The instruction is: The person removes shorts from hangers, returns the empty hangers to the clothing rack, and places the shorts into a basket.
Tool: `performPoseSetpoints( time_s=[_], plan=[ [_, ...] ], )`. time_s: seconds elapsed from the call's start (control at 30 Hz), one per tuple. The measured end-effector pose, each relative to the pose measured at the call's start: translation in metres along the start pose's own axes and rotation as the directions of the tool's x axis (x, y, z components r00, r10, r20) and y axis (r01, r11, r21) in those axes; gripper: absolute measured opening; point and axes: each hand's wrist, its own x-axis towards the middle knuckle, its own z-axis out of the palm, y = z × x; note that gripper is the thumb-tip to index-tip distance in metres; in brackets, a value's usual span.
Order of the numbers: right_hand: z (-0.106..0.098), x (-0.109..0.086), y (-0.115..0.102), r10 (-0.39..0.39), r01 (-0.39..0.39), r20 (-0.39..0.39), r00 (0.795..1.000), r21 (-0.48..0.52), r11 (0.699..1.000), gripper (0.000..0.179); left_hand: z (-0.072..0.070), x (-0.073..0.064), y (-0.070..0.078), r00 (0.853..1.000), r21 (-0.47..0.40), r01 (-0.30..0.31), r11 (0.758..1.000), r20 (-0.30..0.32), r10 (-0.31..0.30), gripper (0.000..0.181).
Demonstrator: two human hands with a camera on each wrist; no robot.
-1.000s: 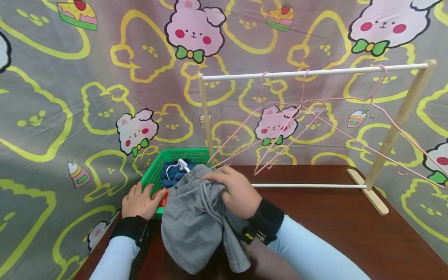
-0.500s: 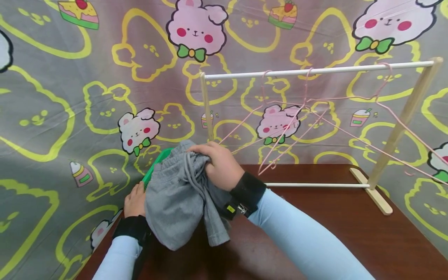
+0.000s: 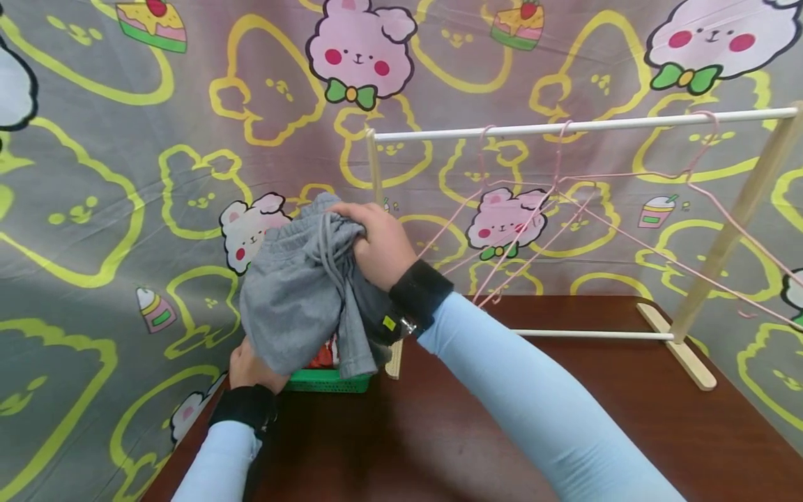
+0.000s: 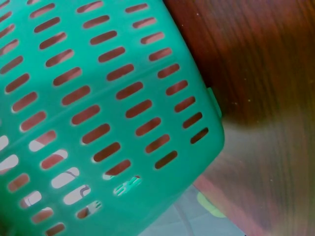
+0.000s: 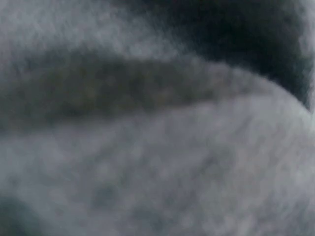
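Observation:
Grey drawstring shorts (image 3: 288, 293) hang by their waistband from my right hand (image 3: 383, 244), which pinches it near the drawstring. Grey fabric (image 5: 172, 162) fills the right wrist view, blurred and very close. Behind the shorts stands a green slotted basket (image 3: 329, 381) with an orange-red garment (image 3: 323, 355) showing inside. My left hand (image 3: 252, 366) is at the basket's left side, its fingers hidden by the shorts. In the left wrist view the slotted basket wall (image 4: 113, 93) is close, but no fingers show.
A rack with a white top rail (image 3: 527, 128) and wooden posts stands on the brown table (image 3: 477, 418), right of the basket. Three pink hangers (image 3: 592, 213) hang from it. A patterned cloth (image 3: 81, 279) covers the wall behind and to the left.
My right hand has lifted the shorts up and to the left, so they now hang higher, in front of the basket. My left hand has stayed by the basket and is now partly covered.

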Motion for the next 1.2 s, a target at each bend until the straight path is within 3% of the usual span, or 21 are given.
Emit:
performPoseSetpoints(
  time_s=[0.07,0.13,0.3,0.5,0.7,0.97,1.2],
  plan=[
    [0.002,0.007,0.0,0.019,-0.019,-0.018,1.0,0.0,1.0,0.059,0.002,0.0,0.002,0.999,-0.024,-0.01,1.0,-0.054,0.008,0.057],
    [0.006,0.013,0.002,0.036,-0.036,-0.038,0.999,0.003,0.999,0.058,0.002,0.0,0.003,0.998,-0.034,-0.01,0.999,-0.057,0.008,0.059],
    [0.019,0.024,0.009,0.074,-0.072,-0.078,0.994,0.029,0.997,0.055,0.0,0.001,0.001,1.0,-0.016,0.003,1.0,0.019,-0.002,0.068],
    [0.04,0.027,0.03,0.122,-0.123,-0.065,0.99,-0.009,0.992,0.056,0.001,0.002,0.003,0.992,-0.03,0.059,0.998,0.114,-0.056,0.07],
    [0.065,0.024,0.054,0.188,-0.188,-0.006,0.982,-0.038,0.981,0.054,0.0,0.004,0.008,0.99,-0.011,0.084,0.996,0.113,-0.082,0.065],
    [0.103,0.011,0.088,0.323,-0.299,0.096,0.942,-0.203,0.932,0.055,-0.002,0.003,0.008,0.992,-0.017,0.083,0.996,0.098,-0.081,0.06],
    [0.12,0.0,0.102,0.399,-0.352,0.182,0.899,-0.245,0.903,0.059,-0.001,0.004,0.006,0.995,-0.033,0.078,0.996,0.067,-0.075,0.06]
  ],
)
